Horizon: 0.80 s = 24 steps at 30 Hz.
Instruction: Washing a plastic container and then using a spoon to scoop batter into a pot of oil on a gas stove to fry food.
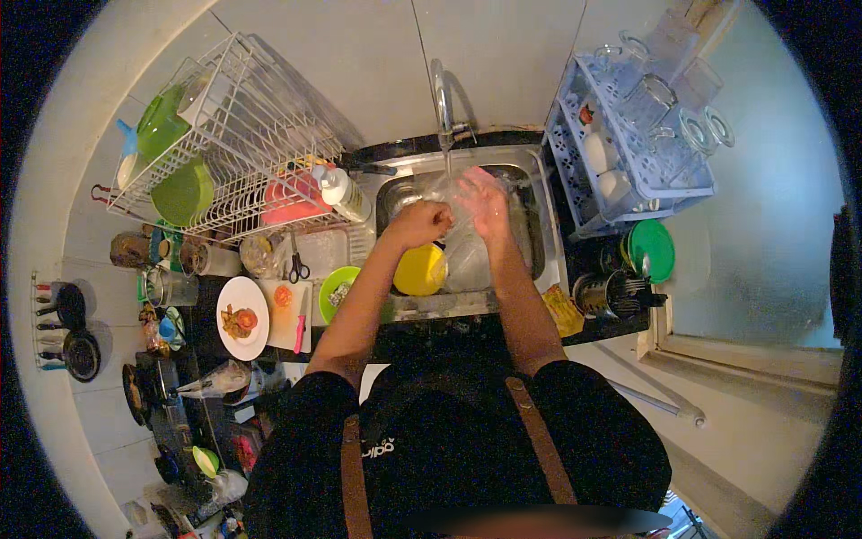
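Observation:
Both hands are over a steel sink [551, 249], below a tap [441, 101] that is running. My left hand [423, 224] is curled, knuckles up; whether anything is inside its fingers is hidden. Wet and blurred, my right hand [483, 205] faces it with the palm turned inward and fingers apart. No object shows in its grasp. Under the left wrist sits a yellow round dish [420, 269] in the sink's near left part. Something clear and shiny [467, 264] lies beside that dish; I cannot tell if it is plastic or glass.
Left of the sink are a white wire dish rack [236, 162], a white bottle [345, 192], scissors [296, 263], a green bowl [330, 306], a pink-handled knife [300, 330] on a cutting board, and a plate of food [232, 286]. A blue plastic rack [646, 182] with glassware stands right.

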Each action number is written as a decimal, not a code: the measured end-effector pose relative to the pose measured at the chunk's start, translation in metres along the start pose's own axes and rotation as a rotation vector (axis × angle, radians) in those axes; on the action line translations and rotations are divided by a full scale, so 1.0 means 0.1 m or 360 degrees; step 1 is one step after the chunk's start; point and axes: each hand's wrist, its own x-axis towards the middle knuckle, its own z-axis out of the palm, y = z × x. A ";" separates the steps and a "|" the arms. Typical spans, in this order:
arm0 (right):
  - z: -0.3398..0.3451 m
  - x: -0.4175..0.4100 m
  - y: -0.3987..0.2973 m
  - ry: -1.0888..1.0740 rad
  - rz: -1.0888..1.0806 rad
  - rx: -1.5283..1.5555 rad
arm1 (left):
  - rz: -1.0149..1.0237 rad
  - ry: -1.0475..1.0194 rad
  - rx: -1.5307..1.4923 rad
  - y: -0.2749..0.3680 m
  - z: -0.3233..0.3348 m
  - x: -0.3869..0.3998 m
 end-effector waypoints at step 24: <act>-0.42 0.00 0.10 0.0071 -0.0508 0.0183 | -0.0224 -0.0224 0.0962 0.09 0.11 0.27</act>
